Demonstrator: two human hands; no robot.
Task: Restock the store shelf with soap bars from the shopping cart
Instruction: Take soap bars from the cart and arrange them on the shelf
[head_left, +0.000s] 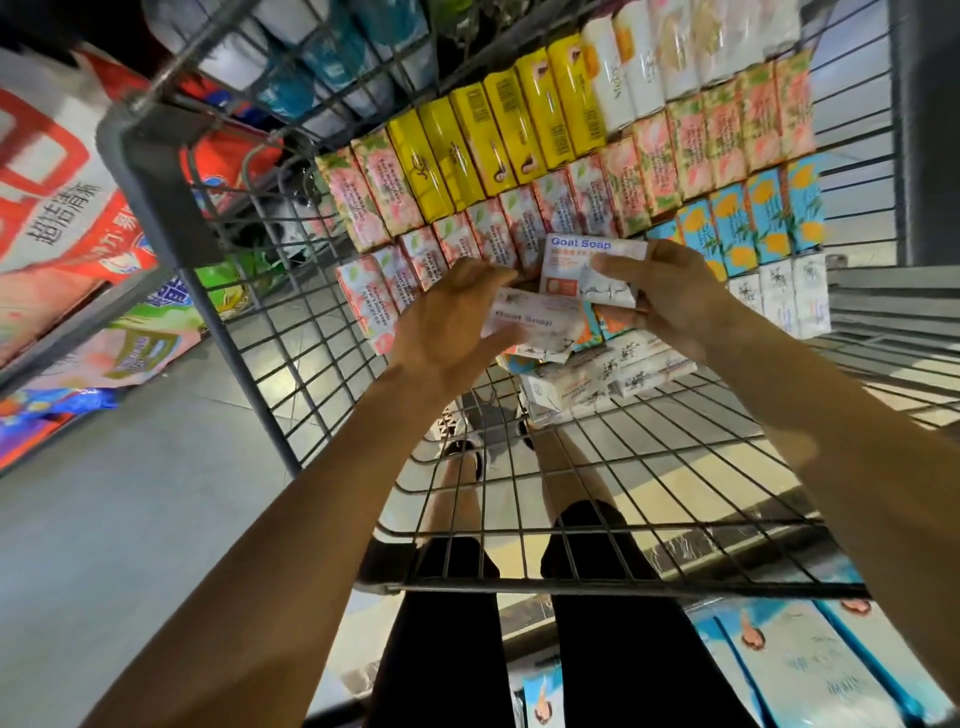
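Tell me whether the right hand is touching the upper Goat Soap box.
Touching: the head view shows the right hand pinching the upper Goat Soap box, thumb across its front.

Yellow soap bars (498, 140), seemingly floral neighbours (727, 135)

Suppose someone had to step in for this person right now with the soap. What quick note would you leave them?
Left hand: holds one white Goat Soap box, lying flat.
Right hand: grips a second Goat Soap box, label facing up.
Both hands are inside the wire shopping cart, over a loose pile of white soap boxes.
Also in the cart: neat rows of floral pink boxes, yellow boxes, blue-and-orange boxes.
Done: two boxes picked up.
Left: carry them to the shelf, then keep going; most of the cart seems still full. The target shelf spot is not clear from this view.
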